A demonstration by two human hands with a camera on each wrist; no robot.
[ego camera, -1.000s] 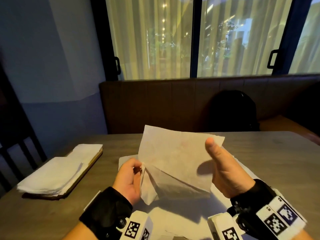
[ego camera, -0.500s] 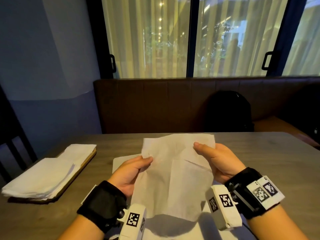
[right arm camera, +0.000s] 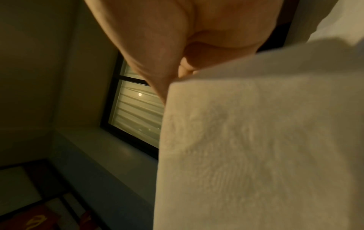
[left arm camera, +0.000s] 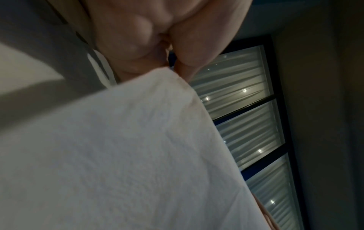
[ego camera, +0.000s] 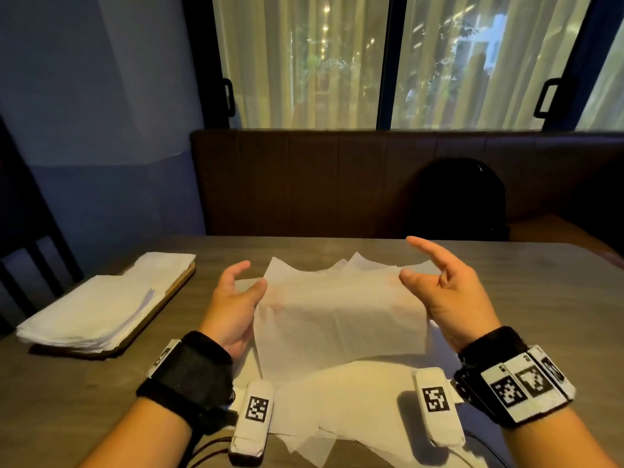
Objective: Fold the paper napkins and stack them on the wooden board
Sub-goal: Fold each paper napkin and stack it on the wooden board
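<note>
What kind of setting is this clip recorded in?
Probably a restaurant or café booth: a padded bench seat runs behind the wooden table under curtained windows, and folded napkins are stacked on a wooden board.

Matt, softly textured paper napkin (creased), wood-grain table — dull, smooth finish

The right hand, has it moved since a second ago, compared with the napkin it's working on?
Yes. The right hand has moved out to the right edge of the held napkin and now pinches its top right corner, where earlier its thumb stood up in front of the sheet.
</note>
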